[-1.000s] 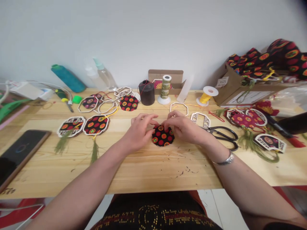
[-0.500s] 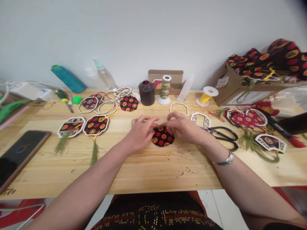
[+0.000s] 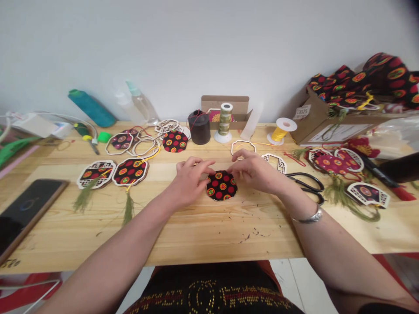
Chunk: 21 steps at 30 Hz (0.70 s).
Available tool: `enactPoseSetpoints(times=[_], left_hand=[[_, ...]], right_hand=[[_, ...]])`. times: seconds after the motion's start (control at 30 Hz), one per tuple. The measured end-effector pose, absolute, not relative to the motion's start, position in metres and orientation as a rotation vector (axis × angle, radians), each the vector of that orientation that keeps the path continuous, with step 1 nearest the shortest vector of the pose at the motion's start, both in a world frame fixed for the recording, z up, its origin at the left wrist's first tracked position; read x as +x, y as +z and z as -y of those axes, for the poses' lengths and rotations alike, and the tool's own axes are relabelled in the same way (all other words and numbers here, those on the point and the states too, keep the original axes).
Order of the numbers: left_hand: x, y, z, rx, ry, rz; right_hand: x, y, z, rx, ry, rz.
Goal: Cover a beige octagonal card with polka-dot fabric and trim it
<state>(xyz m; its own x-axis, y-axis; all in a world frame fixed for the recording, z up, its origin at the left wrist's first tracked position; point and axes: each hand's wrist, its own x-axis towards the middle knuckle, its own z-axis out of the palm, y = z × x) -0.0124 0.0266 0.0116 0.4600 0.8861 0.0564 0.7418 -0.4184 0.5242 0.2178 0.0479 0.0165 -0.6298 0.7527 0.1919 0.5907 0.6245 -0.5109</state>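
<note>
In front of me on the table lies a scalloped, fabric-covered piece (image 3: 221, 186), black with red dots and colourful flowers. My left hand (image 3: 193, 179) grips its left edge, with the index finger reaching over the upper rim. From the upper right, my right hand (image 3: 251, 171) pinches the edge between thumb and curled fingers; the fingertips are partly hidden. Beyond the right hand rests a pale scalloped frame (image 3: 242, 147). A white lattice frame (image 3: 275, 163) and black-handled scissors (image 3: 307, 185) lie to its right, partly behind my wrist.
Finished tasselled ornaments (image 3: 130, 171) lie left, near a phone (image 3: 31, 218). Behind stand a black thread cone (image 3: 199, 127), a green-gold spool (image 3: 225, 122) and a yellow spool (image 3: 281, 131). A cardboard box (image 3: 330, 124) with patterned cloth and more ornaments (image 3: 368, 194) occupy the right.
My right hand's fingers have drawn back slightly toward the upper right edge, so more of the fabric shows. My left hand has stayed nearly in place.
</note>
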Motion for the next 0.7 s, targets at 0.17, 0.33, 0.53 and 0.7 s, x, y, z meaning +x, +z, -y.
enactPoseSetpoints(times=[0.17, 0.33, 0.53, 0.7], left_hand=[[-0.013, 0.014, -0.026, 2.275, 0.525, -1.386], [-0.013, 0.013, -0.025, 2.292, 0.57, -1.324], [-0.013, 0.011, -0.025, 2.302, 0.53, -1.352], [-0.013, 0.012, -0.026, 2.275, 0.567, -1.441]], right_hand=[[0.219, 0.015, -0.048, -1.122, 0.56, 2.351], [0.213, 0.017, -0.045, -0.987, 0.684, 2.363], [0.21, 0.017, -0.044, -0.982, 0.708, 2.449], [0.214, 0.014, -0.047, -1.092, 0.538, 2.314]])
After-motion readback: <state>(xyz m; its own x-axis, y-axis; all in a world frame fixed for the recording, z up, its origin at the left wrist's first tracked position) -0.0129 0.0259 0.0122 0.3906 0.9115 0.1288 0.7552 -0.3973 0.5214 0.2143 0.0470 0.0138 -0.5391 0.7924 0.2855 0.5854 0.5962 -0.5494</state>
